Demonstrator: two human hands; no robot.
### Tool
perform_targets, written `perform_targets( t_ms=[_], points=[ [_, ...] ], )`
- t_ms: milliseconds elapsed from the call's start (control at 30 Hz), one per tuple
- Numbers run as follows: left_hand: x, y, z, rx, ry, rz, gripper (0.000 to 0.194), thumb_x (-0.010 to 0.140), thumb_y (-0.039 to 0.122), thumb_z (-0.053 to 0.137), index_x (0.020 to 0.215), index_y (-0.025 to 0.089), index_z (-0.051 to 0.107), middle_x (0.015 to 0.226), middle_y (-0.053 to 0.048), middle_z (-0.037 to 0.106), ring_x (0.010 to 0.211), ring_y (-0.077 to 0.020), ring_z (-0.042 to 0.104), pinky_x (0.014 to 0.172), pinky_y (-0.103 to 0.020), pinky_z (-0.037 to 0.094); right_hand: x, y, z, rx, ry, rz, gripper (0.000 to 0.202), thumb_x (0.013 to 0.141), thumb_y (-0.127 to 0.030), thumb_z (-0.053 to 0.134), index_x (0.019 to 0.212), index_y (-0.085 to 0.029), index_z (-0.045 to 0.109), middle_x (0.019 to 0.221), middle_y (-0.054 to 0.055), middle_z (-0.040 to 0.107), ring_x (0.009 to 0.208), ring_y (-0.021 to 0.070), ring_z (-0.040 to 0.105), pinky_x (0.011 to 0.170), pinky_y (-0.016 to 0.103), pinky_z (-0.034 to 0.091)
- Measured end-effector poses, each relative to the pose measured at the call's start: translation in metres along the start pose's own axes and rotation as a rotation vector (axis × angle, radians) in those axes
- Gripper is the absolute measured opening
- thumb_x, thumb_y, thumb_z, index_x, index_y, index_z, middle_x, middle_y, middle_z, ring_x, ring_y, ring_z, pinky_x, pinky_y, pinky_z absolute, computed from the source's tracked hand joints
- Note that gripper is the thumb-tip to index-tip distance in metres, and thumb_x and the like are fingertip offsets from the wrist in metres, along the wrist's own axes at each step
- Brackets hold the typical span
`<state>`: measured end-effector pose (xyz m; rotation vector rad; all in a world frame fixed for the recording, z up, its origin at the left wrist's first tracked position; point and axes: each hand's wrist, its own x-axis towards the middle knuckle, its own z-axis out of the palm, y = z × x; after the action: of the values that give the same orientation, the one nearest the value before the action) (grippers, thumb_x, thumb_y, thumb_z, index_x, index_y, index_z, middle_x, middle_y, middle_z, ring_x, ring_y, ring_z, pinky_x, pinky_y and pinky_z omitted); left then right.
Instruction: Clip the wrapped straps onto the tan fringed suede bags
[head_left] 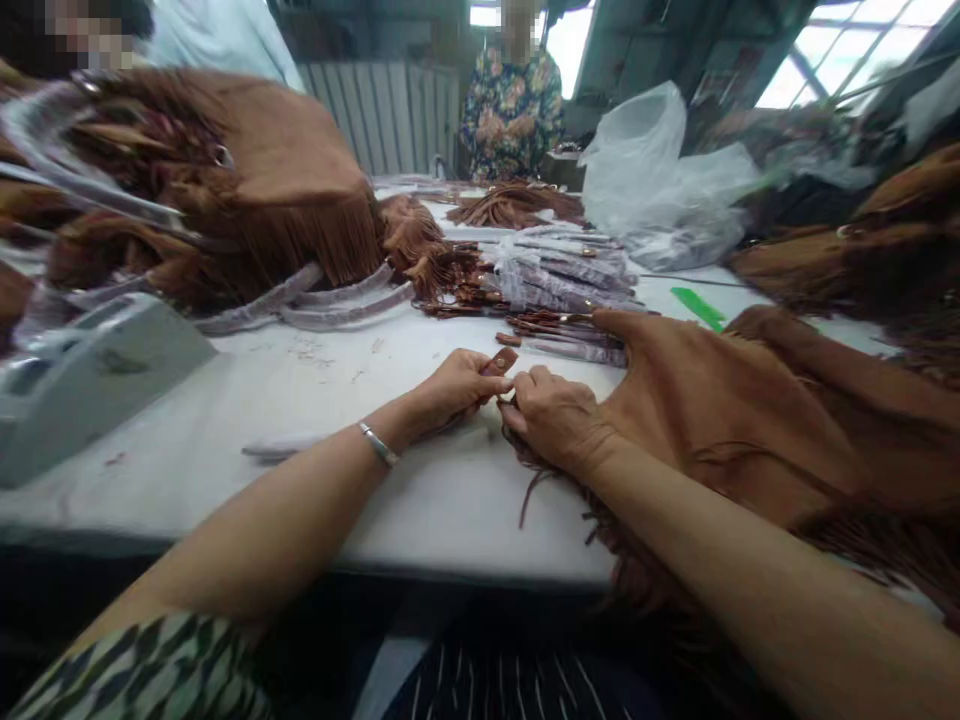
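At the middle of the table my left hand (450, 390) is closed on a brown leather strap (501, 362), whose end with a metal stud sticks up past the fingers. My right hand (556, 415) meets it, thumb and fingers pinched on the edge of a brown fringed suede bag (705, 400). The fingertips of both hands nearly touch and hide the join between strap and bag. The bag spreads to the right, and its fringe hangs over the table's front edge. A pale wrapped strip (281, 447) lies behind my left forearm.
Finished-looking fringed bags (292, 150) with plastic-wrapped handles are heaped at left, near a grey machine (97, 380). Wrapped straps (562, 270) lie in a bundle ahead. A clear plastic bag (660, 190), a green strip (697, 308) and more brown bags (810, 260) are at right. People stand beyond.
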<state>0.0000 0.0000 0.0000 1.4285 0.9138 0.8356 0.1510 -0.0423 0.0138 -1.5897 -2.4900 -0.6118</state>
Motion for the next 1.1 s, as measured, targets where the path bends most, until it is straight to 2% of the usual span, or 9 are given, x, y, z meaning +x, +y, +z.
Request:
perform_targets(
  t_ms=[233, 467, 567, 667, 767, 867, 967, 1100],
  points=[
    [-0.004, 0.009, -0.008, 0.066, -0.174, -0.046, 0.034, 0.079, 0.047, 0.054, 0.069, 0.015, 0.049, 0.053, 0.006, 0.043, 0.035, -0.0019, 0.031, 0.032, -0.016, 0.020, 0.003, 0.004, -0.001, 0.105, -0.107, 0.046, 0.031, 0.087, -0.039, 0.039, 0.089, -0.015, 0.058, 0.085, 0.008, 0.061, 0.073, 0.0214, 0.061, 0.052, 0.027, 0.031],
    [-0.002, 0.011, -0.022, 0.248, -0.209, -0.017, 0.033, 0.080, 0.042, 0.055, 0.099, 0.016, 0.056, 0.051, 0.008, 0.039, 0.036, -0.0028, 0.027, 0.035, -0.015, 0.019, 0.004, 0.011, -0.002, 0.160, -0.155, 0.077, 0.031, 0.086, -0.042, 0.042, 0.089, -0.016, 0.059, 0.089, 0.006, 0.062, 0.075, 0.0207, 0.061, 0.056, 0.027, 0.036],
    [0.001, 0.014, -0.032, 0.392, -0.245, -0.012, 0.031, 0.079, 0.036, 0.056, 0.101, 0.014, 0.060, 0.052, 0.006, 0.045, 0.040, -0.0037, 0.031, 0.039, -0.016, 0.025, 0.005, 0.011, -0.002, 0.132, -0.170, 0.074, 0.031, 0.086, -0.041, 0.041, 0.089, -0.016, 0.059, 0.089, 0.007, 0.062, 0.075, 0.0215, 0.061, 0.057, 0.028, 0.038],
    [0.003, 0.014, -0.038, 0.584, -0.299, 0.083, 0.026, 0.078, 0.029, 0.055, 0.096, 0.013, 0.064, 0.076, -0.001, 0.064, 0.062, -0.0084, 0.052, 0.059, -0.019, 0.040, 0.006, 0.010, -0.001, 0.079, -0.172, 0.076, 0.030, 0.087, -0.039, 0.041, 0.090, -0.014, 0.057, 0.087, 0.009, 0.061, 0.073, 0.0226, 0.061, 0.055, 0.028, 0.038],
    [0.002, 0.014, -0.039, 0.841, -0.331, 0.157, 0.028, 0.080, 0.028, 0.051, 0.101, 0.018, 0.065, 0.097, -0.003, 0.067, 0.083, -0.0129, 0.057, 0.074, -0.022, 0.041, 0.007, 0.008, 0.002, 0.039, -0.166, 0.051, 0.030, 0.087, -0.038, 0.041, 0.090, -0.012, 0.056, 0.084, 0.010, 0.060, 0.073, 0.0235, 0.061, 0.054, 0.028, 0.039],
    [-0.001, 0.016, -0.036, 1.122, -0.275, 0.169, 0.029, 0.081, 0.031, 0.047, 0.105, 0.026, 0.064, 0.098, 0.000, 0.068, 0.082, -0.0137, 0.059, 0.072, -0.022, 0.040, 0.006, 0.007, 0.003, -0.005, -0.154, 0.027, 0.032, 0.088, -0.039, 0.039, 0.091, -0.010, 0.055, 0.085, 0.013, 0.060, 0.071, 0.0239, 0.061, 0.051, 0.027, 0.039],
    [-0.004, 0.021, -0.030, 1.307, -0.249, 0.194, 0.029, 0.082, 0.031, 0.045, 0.104, 0.030, 0.063, 0.095, 0.001, 0.068, 0.080, -0.0139, 0.060, 0.067, -0.022, 0.038, 0.006, 0.007, 0.003, -0.021, -0.159, 0.022, 0.034, 0.089, -0.039, 0.037, 0.092, -0.010, 0.054, 0.086, 0.015, 0.060, 0.069, 0.0241, 0.061, 0.050, 0.027, 0.039],
    [-0.010, 0.029, -0.021, 1.468, -0.220, 0.183, 0.026, 0.084, 0.033, 0.042, 0.094, 0.027, 0.065, 0.082, -0.001, 0.069, 0.070, -0.0145, 0.059, 0.057, -0.023, 0.033, 0.006, 0.006, 0.001, -0.007, -0.173, 0.029, 0.033, 0.089, -0.039, 0.038, 0.090, -0.010, 0.054, 0.079, 0.013, 0.059, 0.066, 0.0242, 0.061, 0.050, 0.027, 0.039]
  ],
)
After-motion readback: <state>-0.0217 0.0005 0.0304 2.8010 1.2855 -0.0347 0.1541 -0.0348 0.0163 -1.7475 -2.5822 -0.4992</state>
